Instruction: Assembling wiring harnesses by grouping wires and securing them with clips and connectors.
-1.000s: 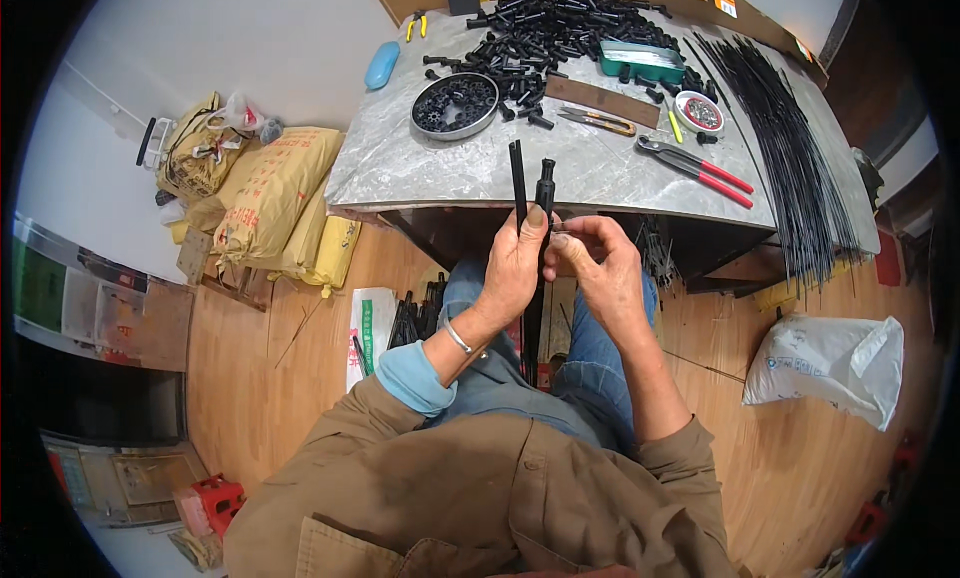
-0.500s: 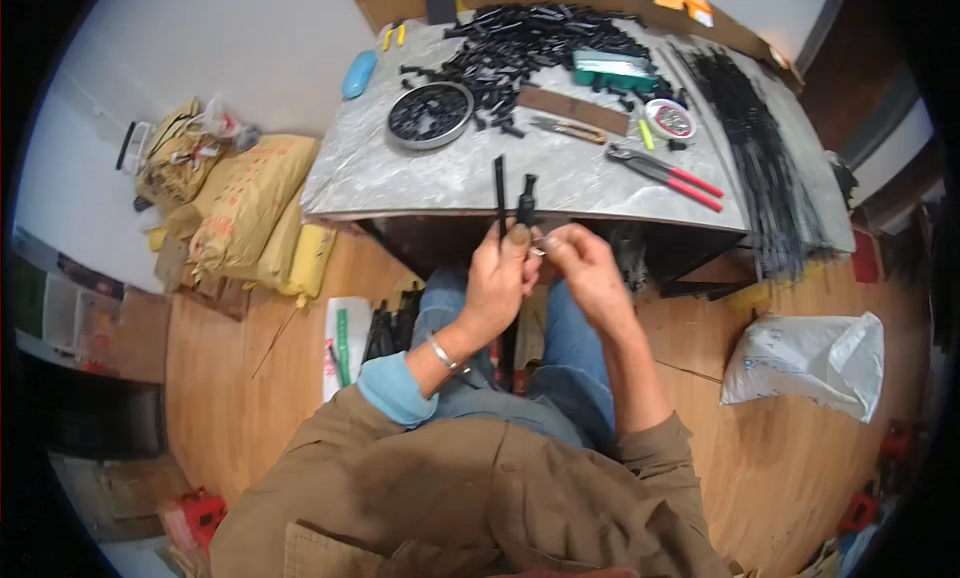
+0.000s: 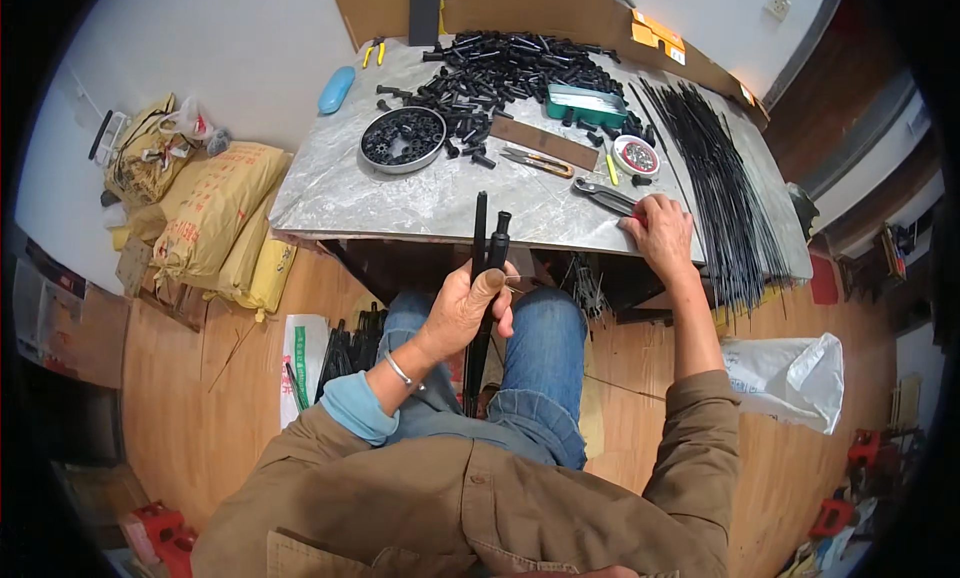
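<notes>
My left hand [image 3: 460,310] is closed round a thin black rod [image 3: 480,223] and a black tubular piece with a knobbed top [image 3: 499,240]. Both stand nearly upright in front of the table edge, above my lap. A fine pale wire seems to stick out by its fingertips. Over at the table's front right, my right hand [image 3: 664,236] is closed on the handles of red-handled pliers [image 3: 598,194]. Their grey jaws point left and away from me; the hand covers most of the handles.
On the grey table [image 3: 330,203] lie a heap of black parts [image 3: 520,63], a round tin [image 3: 437,156], a snipping tool [image 3: 540,162], a brown bar [image 3: 545,141], a green box [image 3: 585,113] and a small white tub [image 3: 636,156]. Long black rods [image 3: 715,178] fill the right side.
My right hand has left the black piece and moved right and forward onto the pliers. My left hand still holds the rod and tubular piece. The view has shifted slightly.
</notes>
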Demonstrator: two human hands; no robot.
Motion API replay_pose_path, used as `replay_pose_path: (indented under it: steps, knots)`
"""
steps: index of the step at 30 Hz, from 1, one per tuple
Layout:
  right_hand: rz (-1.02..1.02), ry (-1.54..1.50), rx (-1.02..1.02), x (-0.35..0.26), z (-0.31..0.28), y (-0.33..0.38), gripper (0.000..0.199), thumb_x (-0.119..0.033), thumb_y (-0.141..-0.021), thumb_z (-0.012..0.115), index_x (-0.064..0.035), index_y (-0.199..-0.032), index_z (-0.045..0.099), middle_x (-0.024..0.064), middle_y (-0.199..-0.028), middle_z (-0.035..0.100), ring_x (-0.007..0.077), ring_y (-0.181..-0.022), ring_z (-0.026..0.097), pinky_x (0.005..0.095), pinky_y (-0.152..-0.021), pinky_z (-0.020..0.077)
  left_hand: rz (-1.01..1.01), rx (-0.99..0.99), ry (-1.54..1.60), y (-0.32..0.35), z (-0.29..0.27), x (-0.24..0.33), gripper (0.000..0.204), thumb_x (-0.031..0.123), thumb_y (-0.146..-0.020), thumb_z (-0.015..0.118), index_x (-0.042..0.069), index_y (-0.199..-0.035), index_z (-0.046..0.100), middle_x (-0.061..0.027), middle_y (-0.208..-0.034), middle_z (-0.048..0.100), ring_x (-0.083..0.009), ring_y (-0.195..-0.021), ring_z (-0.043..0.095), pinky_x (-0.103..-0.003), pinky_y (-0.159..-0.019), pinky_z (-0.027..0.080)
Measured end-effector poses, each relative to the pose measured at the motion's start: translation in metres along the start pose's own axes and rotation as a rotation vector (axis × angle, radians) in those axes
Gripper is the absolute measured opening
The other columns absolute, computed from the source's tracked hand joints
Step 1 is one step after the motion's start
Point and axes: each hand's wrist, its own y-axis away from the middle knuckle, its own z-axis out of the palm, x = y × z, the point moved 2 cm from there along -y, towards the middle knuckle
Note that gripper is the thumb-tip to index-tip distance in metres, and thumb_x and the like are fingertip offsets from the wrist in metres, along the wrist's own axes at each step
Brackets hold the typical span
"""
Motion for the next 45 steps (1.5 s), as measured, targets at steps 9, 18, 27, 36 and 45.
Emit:
replay_pose_path:
  steps: [9, 18, 27, 36, 45]
  knots:
    - [-0.107, -0.283, 0.146, 0.001, 0.008, 0.007, 0.016, -0.012, -0.087, 0.062, -0.0016, -0.088, 0.05, 0.0157, -0.084, 0.053, 0.0348, -0.077, 0.053, 0.041, -0.069, 0.0438, -0.045, 0.115, 0.011, -0.004, -0.004, -0.007, 0.052, 0.055, -0.094, 0.048, 0.003, -0.096, 0.047, 0.002, -0.058, 0.036, -0.0062, -0.043, 0.036, -0.022, -0.04, 0.031]
    - [-0.074, -0.62, -0.011, -0.099, -0.038, 0.103, 0.031, 0.007, -0.069, 0.065, -0.0046, -0.085, 0.041, 0.0138, -0.085, 0.054, 0.0281, -0.072, 0.056, 0.0351, -0.065, 0.0464, -0.045, 0.136, -0.009, -0.008, -0.005, -0.014, 0.053, 0.057, -0.093, 0.047, 0.004, -0.097, 0.046, 0.0037, -0.058, 0.035, -0.0047, -0.044, 0.035, -0.021, -0.041, 0.029]
    - [-0.241, -0.346, 0.092, -0.105, -0.05, 0.096, 0.037, 0.011, -0.06, 0.064, -0.0058, -0.087, 0.046, 0.0127, -0.085, 0.055, 0.0312, -0.074, 0.056, 0.0372, -0.063, 0.0446, 0.008, 0.145, -0.087, -0.005, 0.002, -0.009, 0.052, 0.055, -0.093, 0.047, 0.004, -0.102, 0.048, 0.0031, -0.06, 0.039, -0.0048, -0.046, 0.038, -0.02, -0.041, 0.032]
    - [0.591, -2.213, -1.554, -0.109, -0.057, 0.125, 0.027, 0.0, -0.085, 0.06, -0.005, -0.106, 0.045, 0.0076, -0.071, 0.059, 0.0126, -0.052, 0.057, 0.0278, -0.044, 0.0474, 0.046, 0.149, -0.261, -0.001, 0.007, -0.003, 0.057, 0.059, -0.092, 0.043, 0.003, -0.096, 0.052, 0.0016, -0.059, 0.045, -0.0042, -0.044, 0.043, -0.02, -0.04, 0.035]
    - [0.711, -1.698, -1.213, -0.11, -0.071, 0.137, 0.014, -0.014, -0.091, 0.054, -0.0024, -0.098, 0.051, 0.0089, -0.07, 0.058, 0.0184, -0.047, 0.055, 0.0314, -0.041, 0.0471, -0.043, 0.086, -0.176, 0.004, 0.002, -0.006, 0.065, 0.066, -0.089, 0.041, 0.003, -0.09, 0.053, 0.0013, -0.056, 0.045, -0.0052, -0.043, 0.043, -0.02, -0.04, 0.034]
